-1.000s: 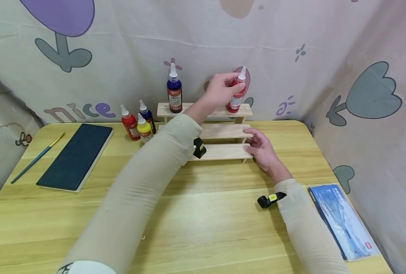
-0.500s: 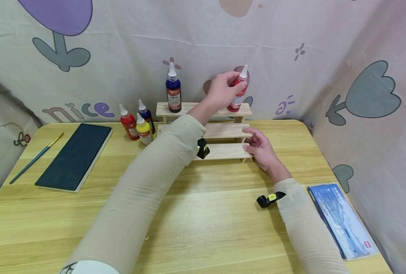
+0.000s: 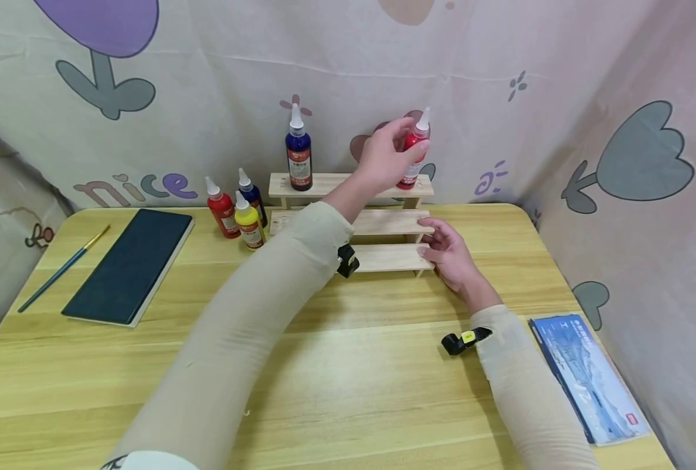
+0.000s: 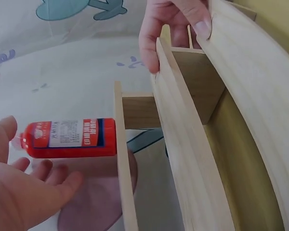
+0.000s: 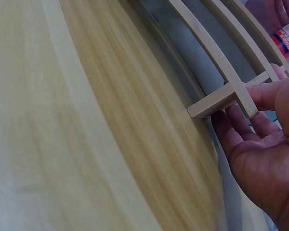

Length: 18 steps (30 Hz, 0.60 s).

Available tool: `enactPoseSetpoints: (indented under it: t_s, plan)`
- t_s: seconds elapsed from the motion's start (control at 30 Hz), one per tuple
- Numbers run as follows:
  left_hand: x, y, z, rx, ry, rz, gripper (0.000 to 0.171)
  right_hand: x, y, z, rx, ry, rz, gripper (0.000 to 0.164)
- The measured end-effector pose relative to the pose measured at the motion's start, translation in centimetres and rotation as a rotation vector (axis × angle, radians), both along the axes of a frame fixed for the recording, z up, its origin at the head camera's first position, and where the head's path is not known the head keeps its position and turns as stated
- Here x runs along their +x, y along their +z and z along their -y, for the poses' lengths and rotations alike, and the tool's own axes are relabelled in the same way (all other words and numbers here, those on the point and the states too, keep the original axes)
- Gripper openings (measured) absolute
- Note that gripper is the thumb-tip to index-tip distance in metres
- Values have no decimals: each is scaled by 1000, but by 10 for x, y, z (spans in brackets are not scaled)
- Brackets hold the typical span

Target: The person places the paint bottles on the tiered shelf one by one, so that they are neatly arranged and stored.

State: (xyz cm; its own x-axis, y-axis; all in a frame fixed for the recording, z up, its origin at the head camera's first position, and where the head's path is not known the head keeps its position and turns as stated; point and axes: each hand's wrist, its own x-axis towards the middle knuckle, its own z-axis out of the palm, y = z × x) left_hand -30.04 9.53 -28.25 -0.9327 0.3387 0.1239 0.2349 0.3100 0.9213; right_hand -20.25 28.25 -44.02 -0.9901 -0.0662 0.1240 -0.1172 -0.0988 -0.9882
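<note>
A red paint bottle (image 3: 414, 163) with a white pointed cap stands upright near the right end of the top tier of a three-tier wooden shelf (image 3: 386, 223). My left hand (image 3: 383, 156) is beside it; in the left wrist view the thumb and fingers are spread loosely about the red bottle (image 4: 72, 138), its base on the board. At the shelf's right end, my right hand (image 3: 450, 258) grips the lower boards, thumb on the lowest one. The right wrist view has those fingers curled round the board end. A dark blue paint bottle (image 3: 299, 160) stands on the top tier's left side.
Left of the shelf, a smaller red bottle (image 3: 223, 214), a yellow bottle (image 3: 249, 225) and a dark blue bottle (image 3: 254, 198) stand together. A dark notebook (image 3: 129, 267) and a paintbrush (image 3: 64, 269) lie farther left. A blue booklet (image 3: 589, 378) lies at right.
The red bottle has shifted slightly right along the top tier, with my left hand following. My left fingers have loosened around it. My right hand has stayed at the shelf's end.
</note>
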Motion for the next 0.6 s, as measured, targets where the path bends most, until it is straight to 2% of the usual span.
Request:
enactPoseSetpoints:
  t_s: [0.17, 0.4, 0.6]
  plan:
    - [18, 1, 14, -47, 16, -17, 61, 1, 1, 1, 9, -5, 14, 62]
    - [43, 7, 42, 44, -10, -18, 62, 1, 4, 3, 18, -17, 32, 63]
    - [63, 4, 69, 86, -14, -72, 63, 3, 4, 3, 19, -18, 35, 64]
